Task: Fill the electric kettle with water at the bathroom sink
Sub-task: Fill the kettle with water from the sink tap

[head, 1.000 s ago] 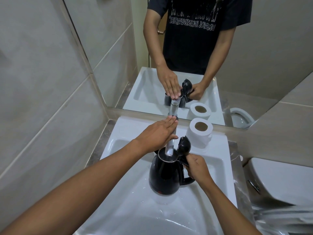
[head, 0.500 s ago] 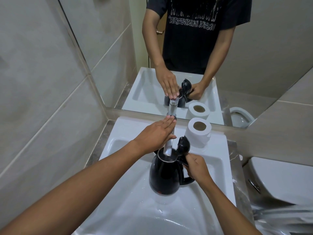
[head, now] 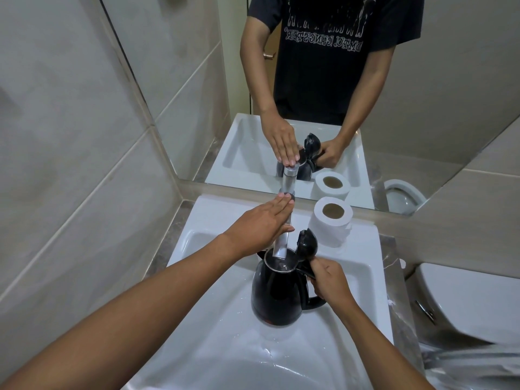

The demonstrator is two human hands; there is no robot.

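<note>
A black electric kettle (head: 274,294) stands upright in the white sink (head: 213,327), its lid (head: 307,244) flipped open. The chrome tap (head: 281,246) points its spout into the kettle's mouth. My right hand (head: 329,280) grips the kettle's handle on the right side. My left hand (head: 261,223) lies flat on top of the tap with its fingers stretched toward the mirror. Water glints inside the kettle's rim; I cannot tell whether water is running.
A roll of toilet paper (head: 332,220) stands on the sink's back ledge right of the tap. A mirror (head: 337,94) rises behind the sink. Tiled wall (head: 70,150) closes the left side. A white toilet (head: 472,305) sits to the right.
Almost nothing has moved. My left hand stays on the tap and my right hand keeps hold of the kettle handle.
</note>
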